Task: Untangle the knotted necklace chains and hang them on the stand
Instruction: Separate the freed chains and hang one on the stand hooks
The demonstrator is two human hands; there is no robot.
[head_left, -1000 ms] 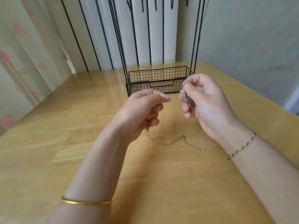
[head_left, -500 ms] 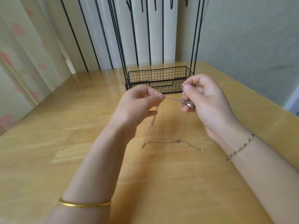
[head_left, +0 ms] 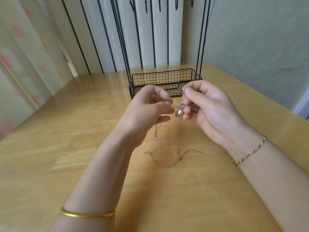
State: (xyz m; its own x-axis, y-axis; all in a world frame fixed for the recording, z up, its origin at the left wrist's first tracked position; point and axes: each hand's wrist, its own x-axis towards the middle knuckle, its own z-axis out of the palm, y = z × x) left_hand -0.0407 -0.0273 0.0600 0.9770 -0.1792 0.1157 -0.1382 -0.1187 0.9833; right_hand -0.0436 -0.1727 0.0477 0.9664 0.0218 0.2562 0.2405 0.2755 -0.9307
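Observation:
Thin silver necklace chains (head_left: 167, 162) trail onto the wooden table below my hands, one end with a short extender at the right. My right hand (head_left: 207, 108) pinches the knotted part with its small pendants (head_left: 179, 111) between thumb and forefinger. My left hand (head_left: 147, 108) is blurred beside it, fingers curled, with a chain end and clasp (head_left: 155, 131) dangling below it. The black wire stand (head_left: 167, 81) with its basket base sits just behind both hands; its hooks (head_left: 159, 5) show at the top edge.
The wooden table (head_left: 66, 148) stretches to the left and toward me. Striped curtains hang behind the stand, and a grey wall runs along the right. The table's right edge slants close to my right forearm.
My left hand has come back toward my right hand and the taut stretch of chain between them has gone slack. More chain now lies curved on the table.

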